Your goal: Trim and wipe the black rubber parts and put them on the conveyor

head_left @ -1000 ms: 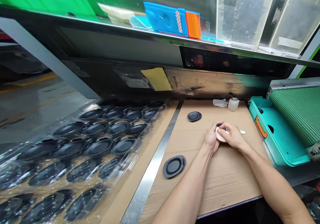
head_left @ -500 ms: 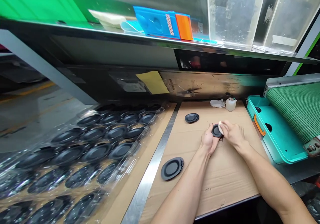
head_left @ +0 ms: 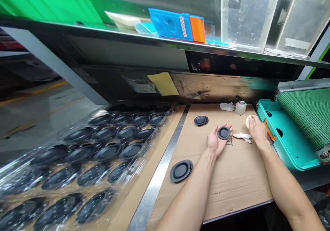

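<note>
Light: bright, even
Glare: white streaks on plastic sheet
Shadows: faint, soft
Edges: shelf bowed
Blur: slight, floor

The left hand lies palm up on nothing but air above a cardboard sheet, with a rubber disc on its palm. The right hand sits to its right, closed around a round pad. A crumpled wipe lies on the cardboard between them. A second disc lies behind the left hand, a third disc before it. Farther back stand a bottle and, left of it, a cloth. A tray sits right of the cardboard; a plastic-wrapped disc tray lies left of it, past a metal strip
</note>
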Tool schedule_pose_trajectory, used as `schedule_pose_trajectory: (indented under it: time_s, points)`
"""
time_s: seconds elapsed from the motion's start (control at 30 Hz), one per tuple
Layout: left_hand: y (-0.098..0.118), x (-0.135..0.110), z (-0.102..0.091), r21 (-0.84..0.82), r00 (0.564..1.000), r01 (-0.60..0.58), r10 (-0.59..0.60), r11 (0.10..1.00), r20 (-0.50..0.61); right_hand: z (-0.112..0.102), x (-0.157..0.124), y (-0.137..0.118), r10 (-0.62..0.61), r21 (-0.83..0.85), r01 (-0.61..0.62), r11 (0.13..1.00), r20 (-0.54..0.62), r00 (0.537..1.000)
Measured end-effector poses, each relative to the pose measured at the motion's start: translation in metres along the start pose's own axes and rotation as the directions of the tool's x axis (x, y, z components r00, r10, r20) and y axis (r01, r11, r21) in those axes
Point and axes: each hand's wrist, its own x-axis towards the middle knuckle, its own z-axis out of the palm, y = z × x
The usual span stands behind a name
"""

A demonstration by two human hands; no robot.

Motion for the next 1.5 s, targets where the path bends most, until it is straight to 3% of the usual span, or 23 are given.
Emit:
schedule_pose_trajectory:
  time_s: [0.1, 0.2, 0.3, 0.4, 0.47, 0.57, 0.63, 0.8, 1.07, 1.33, 1.43, 1.5]
  points:
    - [0.006, 0.0, -0.001, -0.042, 0.999, 0.008, -0.007, 0.999, 0.035, 0.001, 0.005, 0.009, -0.036, -0.089, 0.035, 0.995, -0.004, 0.999]
    - [0.01, -0.001, -0.001, -0.033, 0.999, 0.01, -0.009, 0.999, 0.042, 0.001, -0.003, 0.002, -0.228, -0.102, 0.223, 0.969, -0.039, 0.973]
    - [0.015, -0.002, 0.0, -0.061, 0.998, 0.042, -0.039, 0.997, 0.047, 0.0, -0.01, -0.006, -0.438, 0.06, 0.434, 0.899, 0.141, 0.888]
    - [0.02, -0.003, 0.001, -0.119, 0.994, 0.096, -0.089, 0.988, 0.056, 0.006, -0.01, -0.006, -0.525, 0.193, 0.488, 0.851, 0.318, 0.79]
    - [0.023, -0.004, 0.001, -0.146, 0.991, 0.127, -0.118, 0.981, 0.07, 0.011, -0.007, -0.004, -0.507, 0.217, 0.459, 0.861, 0.309, 0.805]
    - [0.025, -0.004, 0.001, -0.16, 0.981, 0.183, -0.17, 0.97, 0.09, 0.016, -0.004, -0.005, -0.427, 0.265, 0.379, 0.887, 0.153, 0.891]
    - [0.024, -0.004, 0.002, -0.145, 0.973, 0.228, -0.218, 0.963, 0.078, 0.018, -0.005, -0.009, -0.391, 0.35, 0.348, 0.87, 0.058, 0.919]
    - [0.018, -0.004, 0.003, -0.054, 0.955, 0.297, -0.296, 0.953, 0.028, 0.024, -0.011, -0.018, -0.446, 0.499, 0.388, 0.775, -0.003, 0.895]
    - [0.017, -0.003, 0.005, 0.015, 0.961, 0.277, -0.277, 0.961, -0.021, 0.027, -0.012, -0.019, -0.419, 0.53, 0.328, 0.782, 0.057, 0.906]
    - [-0.005, -0.01, 0.008, 0.384, 0.995, 0.062, -0.088, 0.921, 0.05, 0.019, -0.02, -0.025, -0.501, 0.565, 0.362, 0.741, 0.106, 0.859]
    - [-0.009, -0.009, 0.006, 0.398, 0.995, 0.013, -0.053, 0.917, 0.089, 0.02, -0.02, -0.021, -0.5, 0.508, 0.378, 0.774, 0.125, 0.857]
    - [-0.008, -0.005, 0.003, 0.35, 0.995, 0.022, -0.054, 0.936, 0.083, 0.017, -0.01, -0.019, -0.448, 0.463, 0.372, 0.805, 0.062, 0.892]
